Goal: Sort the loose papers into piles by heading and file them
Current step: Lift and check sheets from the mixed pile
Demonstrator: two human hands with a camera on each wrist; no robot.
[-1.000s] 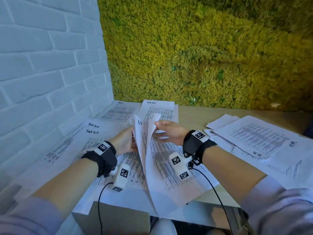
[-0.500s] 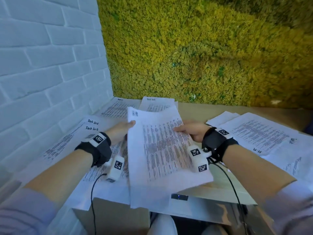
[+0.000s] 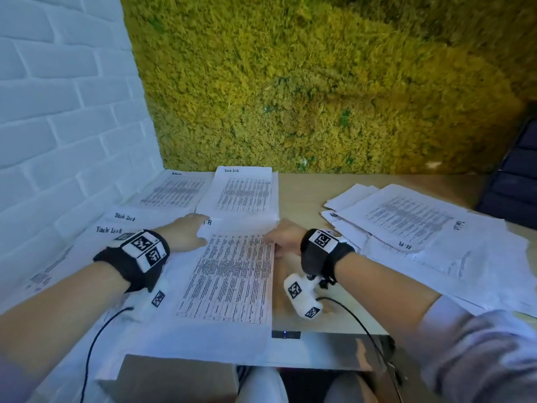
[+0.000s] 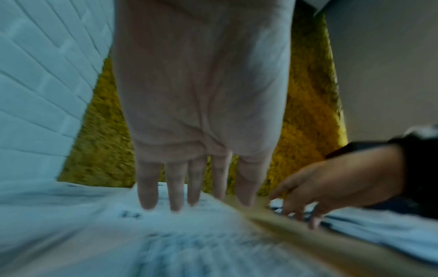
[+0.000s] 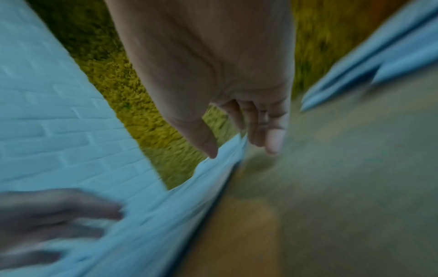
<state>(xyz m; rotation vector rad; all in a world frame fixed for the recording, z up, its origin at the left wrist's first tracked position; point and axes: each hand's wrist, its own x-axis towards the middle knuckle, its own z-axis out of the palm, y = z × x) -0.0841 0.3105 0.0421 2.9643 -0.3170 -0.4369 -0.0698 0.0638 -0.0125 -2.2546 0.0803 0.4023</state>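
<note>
Left hand [image 3: 186, 232] fingers straight, flat on H-R sheet [image 3: 229, 274] top corner, right hand [image 3: 286, 238] thumb and fingers loosely at its right edge; Task List pile [image 3: 244, 193] just beyond fingertips, so sliding risks mixing headings.

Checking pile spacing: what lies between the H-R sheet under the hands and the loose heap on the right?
Bare wooden desk separates the H-R sheet from the loose heap, per the head view.

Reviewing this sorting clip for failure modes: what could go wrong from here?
1. The H-R sheet under the left hand and right hand overhangs the desk's near edge; it may slide off.
2. It lies over the Task List papers, so headings could get mixed.
3. The messy right stack is fanned loosely and could spill.
</note>
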